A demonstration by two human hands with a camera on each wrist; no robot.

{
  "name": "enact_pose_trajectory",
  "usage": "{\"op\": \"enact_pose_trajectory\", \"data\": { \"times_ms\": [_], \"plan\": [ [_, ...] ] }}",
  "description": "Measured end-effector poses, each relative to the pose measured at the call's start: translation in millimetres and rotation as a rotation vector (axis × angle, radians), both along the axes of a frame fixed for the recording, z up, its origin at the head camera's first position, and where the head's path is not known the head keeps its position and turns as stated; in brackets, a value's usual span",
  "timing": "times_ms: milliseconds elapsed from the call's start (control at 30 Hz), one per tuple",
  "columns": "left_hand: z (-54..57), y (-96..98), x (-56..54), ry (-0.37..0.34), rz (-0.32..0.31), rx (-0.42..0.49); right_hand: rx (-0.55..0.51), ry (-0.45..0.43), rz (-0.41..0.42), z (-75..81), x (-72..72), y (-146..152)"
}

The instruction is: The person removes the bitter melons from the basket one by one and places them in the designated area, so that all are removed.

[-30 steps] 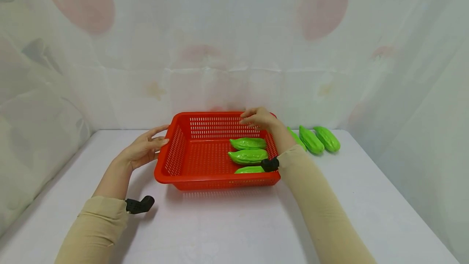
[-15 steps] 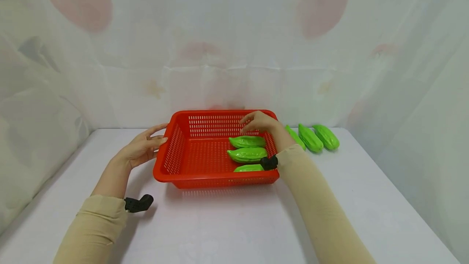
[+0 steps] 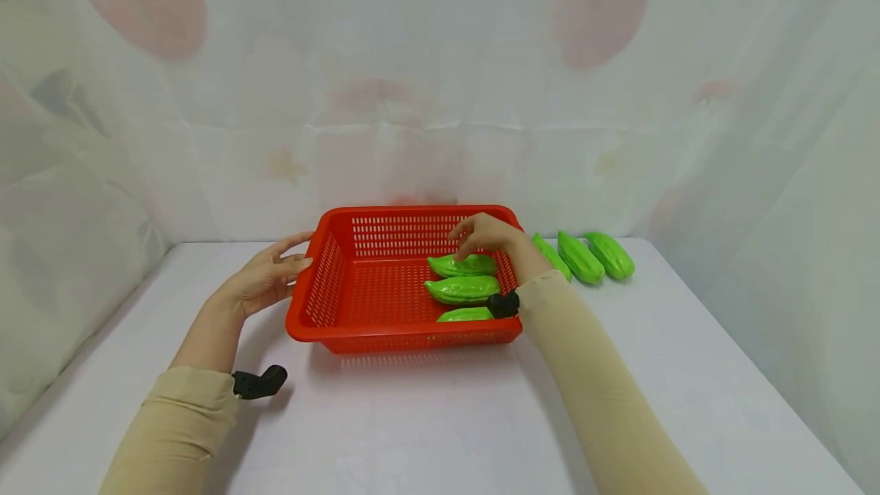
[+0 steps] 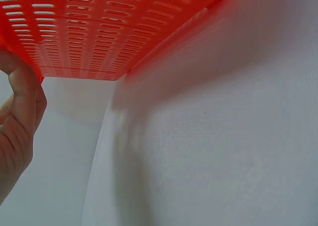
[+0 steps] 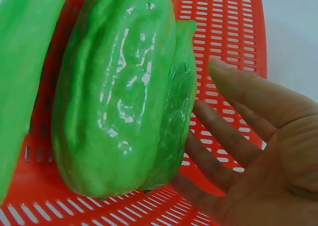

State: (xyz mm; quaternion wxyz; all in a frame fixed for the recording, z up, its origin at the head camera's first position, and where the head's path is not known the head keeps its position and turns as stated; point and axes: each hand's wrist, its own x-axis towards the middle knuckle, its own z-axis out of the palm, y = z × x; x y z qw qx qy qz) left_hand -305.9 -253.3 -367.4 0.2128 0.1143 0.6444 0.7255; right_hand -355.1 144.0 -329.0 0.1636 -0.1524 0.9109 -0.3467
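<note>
A red plastic basket (image 3: 385,334) with slotted walls sits in the middle of the table. My left hand (image 3: 266,278) holds its left rim, thumb over the edge; the left wrist view shows curled fingers (image 4: 22,92) at the red wall. Three green bitter melons lie crosswise in the right part: a far one (image 3: 476,265), a middle one (image 3: 464,290) and a near one (image 3: 464,315), partly covered by the front rim. Over the far melon, my right hand (image 3: 490,234) reaches in from the right with spread, loosely bent fingers, which lie right beside that melon (image 5: 179,107) in the right wrist view.
Several more facts frame the spot: three bitter melons (image 3: 580,257) lie side by side on the white table (image 3: 426,418), right of the basket. A patterned pale curtain (image 3: 440,59) hangs behind. A small black camera (image 3: 260,383) juts from the left sleeve.
My right hand has dipped lower into the basket, from above the far bitter melon down to it. My left hand stays on the rim, and the melons lie as before.
</note>
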Motion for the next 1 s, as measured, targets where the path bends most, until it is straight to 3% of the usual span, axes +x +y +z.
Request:
{"op": "enact_pose_trajectory", "data": {
  "times_ms": [667,1000],
  "plan": [
    [-1.3,-0.3,-0.6,-0.002,0.010,-0.007,0.164,-0.051,0.092,-6.1,-1.4,-0.2],
    [-0.9,-1.0,-0.1,-0.002,0.007,-0.006,0.198,-0.056,0.125,-7.8,-2.8,0.2]
  ]
}}
